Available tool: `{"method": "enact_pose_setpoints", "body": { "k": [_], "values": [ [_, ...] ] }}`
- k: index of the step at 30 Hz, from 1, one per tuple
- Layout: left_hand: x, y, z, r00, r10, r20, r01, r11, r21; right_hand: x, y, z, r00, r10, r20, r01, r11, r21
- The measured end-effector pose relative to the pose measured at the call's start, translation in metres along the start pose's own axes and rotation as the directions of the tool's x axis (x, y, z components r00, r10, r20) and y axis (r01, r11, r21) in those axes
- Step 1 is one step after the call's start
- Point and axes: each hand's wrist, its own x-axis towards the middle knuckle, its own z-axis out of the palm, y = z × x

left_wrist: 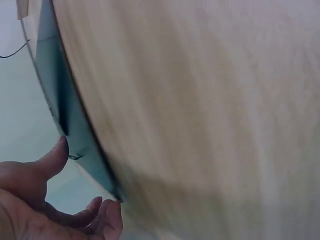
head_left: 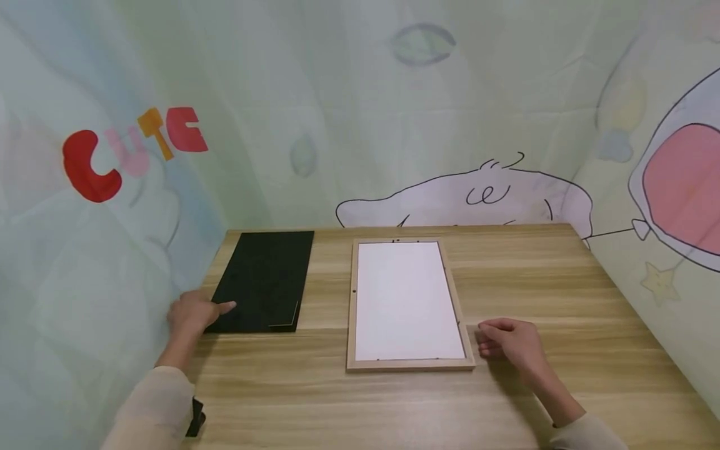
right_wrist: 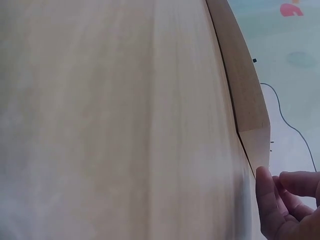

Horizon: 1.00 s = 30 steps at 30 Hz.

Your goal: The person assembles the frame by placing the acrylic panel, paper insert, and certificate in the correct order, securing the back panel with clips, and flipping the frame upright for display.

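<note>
A black backing board [head_left: 264, 281] lies on the left side of the table, with a pale L-shaped line near its lower right corner. My left hand [head_left: 194, 312] grips its near left edge. In the left wrist view the thumb [left_wrist: 57, 152] is over the top face, and the fingers are at the board's corner. A light wooden picture frame [head_left: 413, 364] lies in the middle, small dark tabs around its rim and a white sheet [head_left: 405, 300] inside. Beside the frame's near right corner is my right hand [head_left: 514, 344], its fingers loosely curled with nothing visible in them.
The wood-grain table [head_left: 315, 400] ends at the back against a printed cloth [head_left: 349, 112], which also hangs along both sides. A small black object [head_left: 195, 417] shows beside the left sleeve.
</note>
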Motion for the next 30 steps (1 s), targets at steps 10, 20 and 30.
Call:
{"method": "enact_pose_setpoints", "body": {
  "k": [10,20,30],
  "values": [
    [0.013,-0.017,0.014,0.991,-0.099,0.092,0.111,0.985,-0.132,-0.001,-0.001,0.001,1.000,0.014,-0.008,-0.014,1.000,0.009],
    [0.014,-0.020,-0.002,0.934,0.067,0.351,0.245,0.596,-0.765,0.001,-0.003,0.000,1.000,-0.010,-0.011,0.009,1.000,-0.017],
    [-0.016,0.013,-0.001,0.941,0.171,0.292,0.211,0.380,-0.901,0.001,-0.010,0.005,0.999,-0.041,-0.035,0.044,0.997,0.069]
  ]
}}
